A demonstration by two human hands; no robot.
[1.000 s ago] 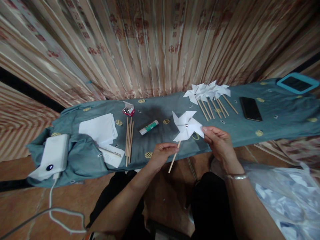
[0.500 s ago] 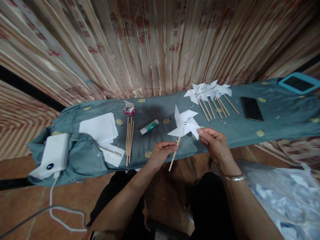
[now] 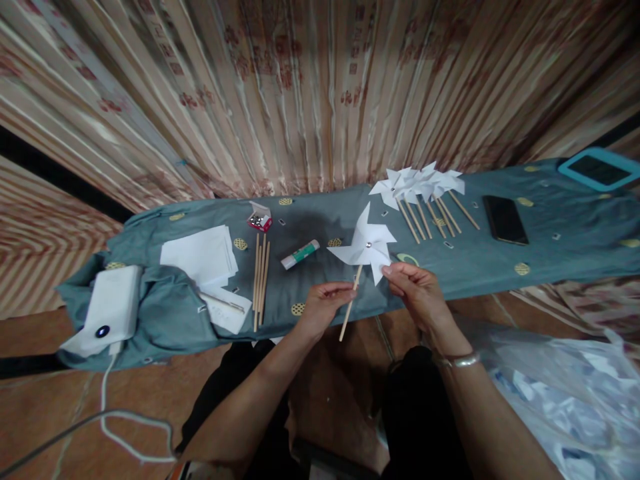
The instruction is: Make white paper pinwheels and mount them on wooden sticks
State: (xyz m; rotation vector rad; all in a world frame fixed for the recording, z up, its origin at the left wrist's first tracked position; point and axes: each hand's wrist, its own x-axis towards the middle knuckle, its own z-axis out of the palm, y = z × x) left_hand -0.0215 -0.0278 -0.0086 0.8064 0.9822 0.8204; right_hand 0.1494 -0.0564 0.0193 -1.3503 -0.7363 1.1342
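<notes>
My left hand (image 3: 323,305) pinches the wooden stick of a white paper pinwheel (image 3: 365,243), holding it above the front edge of a blue-grey cloth (image 3: 325,220). My right hand (image 3: 419,292) grips the tip of the lower right blade between thumb and fingers. A metal pin sits at the pinwheel's centre. Several finished pinwheels (image 3: 417,185) on sticks lie at the back right. Loose wooden sticks (image 3: 259,279), a glue stick (image 3: 299,254) and a small box of pins (image 3: 259,218) lie to the left.
A stack of white paper (image 3: 199,256) and a white power bank (image 3: 108,312) with its cable are at the left. A black phone (image 3: 505,219) and a teal-framed tablet (image 3: 599,169) lie at the right. A patterned curtain hangs behind; a plastic bag (image 3: 560,400) is at lower right.
The pinwheel's blades have rotated clockwise as my right hand moved down and left along with a blade tip. My left hand has stayed on the stick.
</notes>
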